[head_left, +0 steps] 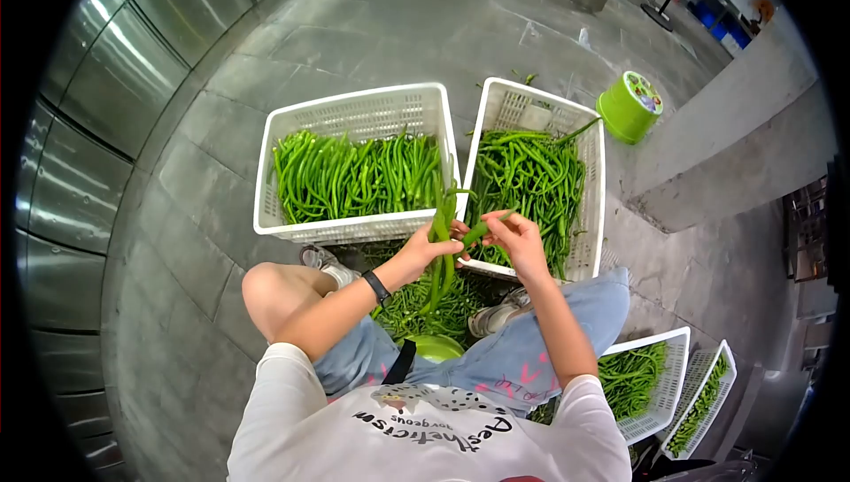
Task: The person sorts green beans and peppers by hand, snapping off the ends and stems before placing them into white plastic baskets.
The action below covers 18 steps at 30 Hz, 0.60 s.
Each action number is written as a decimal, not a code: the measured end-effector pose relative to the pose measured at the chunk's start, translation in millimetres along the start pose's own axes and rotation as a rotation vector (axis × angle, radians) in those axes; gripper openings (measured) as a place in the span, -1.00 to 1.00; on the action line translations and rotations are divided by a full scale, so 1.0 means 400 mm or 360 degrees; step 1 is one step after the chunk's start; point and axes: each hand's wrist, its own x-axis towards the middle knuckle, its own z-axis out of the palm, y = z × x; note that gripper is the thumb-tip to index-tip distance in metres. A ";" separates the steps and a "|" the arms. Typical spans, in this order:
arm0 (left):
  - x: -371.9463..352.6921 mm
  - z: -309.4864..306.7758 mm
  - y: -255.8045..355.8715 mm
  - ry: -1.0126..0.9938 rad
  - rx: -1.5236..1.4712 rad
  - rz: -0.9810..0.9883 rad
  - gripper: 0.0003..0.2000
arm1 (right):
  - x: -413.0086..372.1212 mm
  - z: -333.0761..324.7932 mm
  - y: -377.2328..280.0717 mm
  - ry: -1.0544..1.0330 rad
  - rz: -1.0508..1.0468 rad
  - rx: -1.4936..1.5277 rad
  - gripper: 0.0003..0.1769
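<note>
A bunch of long green peppers (440,208) is clasped upright in the left hand (423,250), its long axis pointing at the gap between the left crate (354,97) and the right crate (498,106), while a single pepper (478,231) is pinched, slanting, in the right hand (521,241) just beside it, over open lap room.

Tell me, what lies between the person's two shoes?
A heap of green peppers lies between the left shoe and the right shoe, with a green bowl at its near edge, seen in the head view.
</note>
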 end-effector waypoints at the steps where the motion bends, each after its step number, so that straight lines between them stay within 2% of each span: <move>1: -0.007 0.006 0.000 0.0027 0.0000 -0.0014 -0.67 | -0.003 0.004 0.004 -0.0032 -0.0016 -0.0020 -0.83; 4: -0.019 0.022 -0.005 0.0017 0.0072 0.0070 -0.72 | -0.018 0.029 0.026 -0.0050 0.0039 -0.0114 -0.84; 8: -0.024 0.015 -0.012 0.0044 0.0064 -0.0014 -0.76 | -0.012 0.024 0.036 -0.0122 0.0104 -0.0084 -0.86; 12: -0.029 0.000 -0.014 -0.0100 0.0112 0.0008 -0.76 | -0.010 0.011 0.042 -0.0292 0.0439 0.0501 -0.81; 16: -0.037 -0.007 0.000 -0.0128 -0.0072 -0.0063 -0.76 | -0.013 0.013 0.035 -0.0333 0.0516 0.0524 -0.84; 18: -0.030 -0.042 -0.009 -0.0028 -0.0282 -0.0097 -0.72 | -0.010 -0.001 0.040 -0.0408 0.0626 0.0379 -0.86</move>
